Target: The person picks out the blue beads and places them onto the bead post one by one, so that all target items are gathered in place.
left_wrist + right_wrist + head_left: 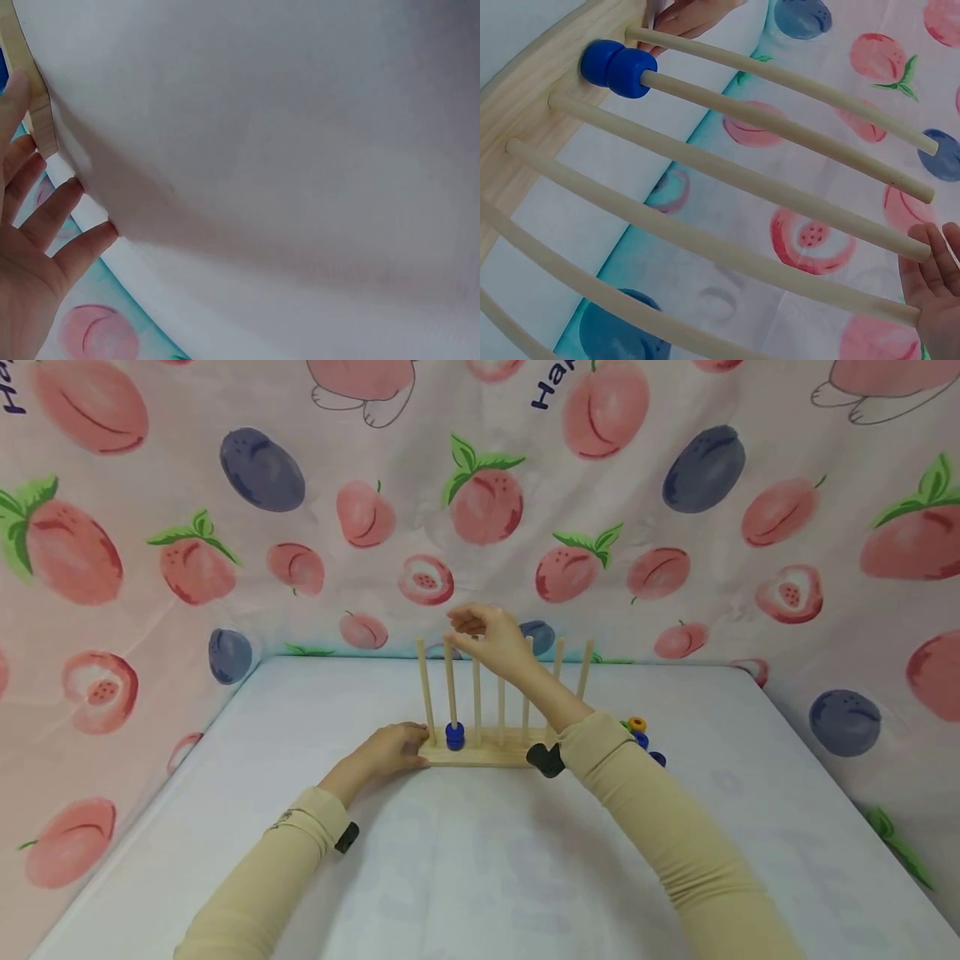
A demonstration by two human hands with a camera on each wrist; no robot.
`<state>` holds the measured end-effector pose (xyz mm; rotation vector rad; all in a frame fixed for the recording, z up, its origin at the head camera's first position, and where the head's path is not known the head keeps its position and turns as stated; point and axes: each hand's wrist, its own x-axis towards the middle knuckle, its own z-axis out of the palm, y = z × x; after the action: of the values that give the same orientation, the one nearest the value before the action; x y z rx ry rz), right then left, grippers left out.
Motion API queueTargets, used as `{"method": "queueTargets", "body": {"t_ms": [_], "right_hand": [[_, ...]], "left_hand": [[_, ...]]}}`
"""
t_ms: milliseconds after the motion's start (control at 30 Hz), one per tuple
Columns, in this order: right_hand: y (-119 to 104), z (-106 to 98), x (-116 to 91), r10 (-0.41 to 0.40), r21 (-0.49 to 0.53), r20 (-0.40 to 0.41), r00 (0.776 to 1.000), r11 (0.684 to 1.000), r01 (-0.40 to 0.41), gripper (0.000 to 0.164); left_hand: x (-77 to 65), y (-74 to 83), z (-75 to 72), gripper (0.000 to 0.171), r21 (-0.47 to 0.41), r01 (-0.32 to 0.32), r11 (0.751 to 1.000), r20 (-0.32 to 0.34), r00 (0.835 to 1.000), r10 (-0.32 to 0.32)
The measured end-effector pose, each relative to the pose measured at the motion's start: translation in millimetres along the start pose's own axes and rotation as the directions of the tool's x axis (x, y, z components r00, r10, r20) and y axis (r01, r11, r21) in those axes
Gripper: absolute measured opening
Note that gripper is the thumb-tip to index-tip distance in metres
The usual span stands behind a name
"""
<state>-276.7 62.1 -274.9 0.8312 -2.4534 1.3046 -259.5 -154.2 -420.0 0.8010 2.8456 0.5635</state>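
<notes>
A wooden rack with several upright pegs stands on the table, its base (483, 758) running left to right. Two blue beads (454, 737) sit stacked at the bottom of the second peg from the left; the right wrist view shows the same blue beads (619, 69) against the base. My left hand (390, 748) grips the base's left end, thumb on the near side and fingers around the end. In the left wrist view the other fingers (52, 214) spread onto the table. My right hand (491, 639) is raised at the peg tops, fingers loosely bent, holding nothing.
Loose beads lie right of the rack, partly hidden by the right sleeve: an orange bead (637, 725), blue beads (657, 758) and a bit of green. Behind the white table (300, 693) hangs a fruit-printed cloth (480, 560).
</notes>
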Motion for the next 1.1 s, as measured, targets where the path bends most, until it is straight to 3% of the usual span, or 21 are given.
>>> {"method": "queueTargets", "body": {"t_ms": [233, 400, 633, 867, 1100], "right_hand": [[-1.5, -6.1, -6.2, -0.060, 0.022, -0.054, 0.997, 0.998, 0.061, 0.032], [-3.4, -10.3, -20.1, -0.054, 0.075, -0.081, 0.995, 0.995, 0.060, 0.032], [-2.3, -23.2, -39.8, -0.075, 0.116, -0.100, 0.992, 0.990, 0.086, 0.031], [1.7, -47.0, -70.1, -0.016, 0.103, -0.058, 0.998, 0.994, 0.022, 0.030], [15.5, -59.8, -92.8, -0.022, 0.041, -0.076, 0.997, 0.999, 0.025, 0.028]], "left_hand": [[2.2, -1.1, 0.2, 0.048, -0.016, 0.002, 1.000, 0.003, 1.000, -0.002], [1.3, -1.3, 4.5, 0.051, -0.042, 0.030, 0.999, 0.029, 0.999, -0.029], [1.2, -2.9, 3.8, 0.051, -0.007, 0.002, 1.000, 0.003, 1.000, -0.002], [1.3, -3.9, 2.1, 0.053, 0.019, -0.017, 1.000, 0.009, 1.000, 0.017], [0.9, -2.3, 3.7, 0.054, 0.020, -0.011, 1.000, 0.022, 1.000, 0.011]]}}
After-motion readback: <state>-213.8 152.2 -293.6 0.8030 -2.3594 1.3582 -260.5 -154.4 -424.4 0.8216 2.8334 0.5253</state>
